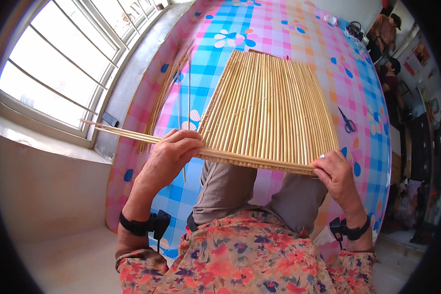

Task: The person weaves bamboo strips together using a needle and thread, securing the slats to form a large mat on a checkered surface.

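The person's left hand [174, 154] has its fingers closed around long pale stalks [132, 134], along the near edge of the mat [269, 108]. The right hand [335, 174] pinches this edge's right end; its fingertips' underside is hard to see. The mat spreads beyond both hands' fingers, scissors [346, 119] beyond the right ones.

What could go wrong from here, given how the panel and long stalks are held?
The long stalks jut past the left hand toward the window, so their free ends might snag or bend.
Both hands grip near the ends, so the stalks along the near edge of the panel could shift between the left hand and the right hand.
The scissors lie close by; a swinging panel might knock them.
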A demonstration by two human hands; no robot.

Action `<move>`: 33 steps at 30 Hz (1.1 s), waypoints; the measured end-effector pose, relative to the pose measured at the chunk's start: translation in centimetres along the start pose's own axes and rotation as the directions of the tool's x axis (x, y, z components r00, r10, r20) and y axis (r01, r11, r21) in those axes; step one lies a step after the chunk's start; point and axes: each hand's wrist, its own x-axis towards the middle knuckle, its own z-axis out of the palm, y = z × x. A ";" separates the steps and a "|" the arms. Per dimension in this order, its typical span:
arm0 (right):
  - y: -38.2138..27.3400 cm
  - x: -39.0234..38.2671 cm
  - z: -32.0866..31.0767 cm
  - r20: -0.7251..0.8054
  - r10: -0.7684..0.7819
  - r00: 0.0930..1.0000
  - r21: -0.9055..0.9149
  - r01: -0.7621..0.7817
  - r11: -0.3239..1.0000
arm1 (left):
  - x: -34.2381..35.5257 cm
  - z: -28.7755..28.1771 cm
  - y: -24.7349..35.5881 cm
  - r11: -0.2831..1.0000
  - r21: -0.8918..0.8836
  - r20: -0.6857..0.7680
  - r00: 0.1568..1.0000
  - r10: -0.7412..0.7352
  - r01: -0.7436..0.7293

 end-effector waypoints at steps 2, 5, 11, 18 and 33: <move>0.1 -0.2 0.1 -0.016 -0.019 1.000 0.001 0.019 1.000 | 0.3 -0.6 -0.1 0.994 0.098 0.030 0.998 0.047 -0.050; 0.3 -0.2 0.2 -0.030 -0.027 0.999 0.002 0.027 1.000 | 0.2 -0.8 -0.1 0.995 0.091 0.059 0.998 0.039 -0.044; 0.3 -0.2 0.0 -0.036 -0.026 0.999 -0.009 0.026 1.000 | -0.5 -0.4 0.2 1.000 0.027 0.004 1.000 -0.011 0.011; 0.4 -0.3 0.2 -0.038 -0.006 0.999 0.016 0.006 1.000 | -0.5 0.3 0.0 0.995 0.095 -0.030 1.000 -0.005 0.008; 0.9 -0.6 0.8 -0.058 -0.013 0.998 0.040 0.016 0.999 | -0.8 0.6 -0.1 0.994 0.109 -0.078 0.997 0.005 0.004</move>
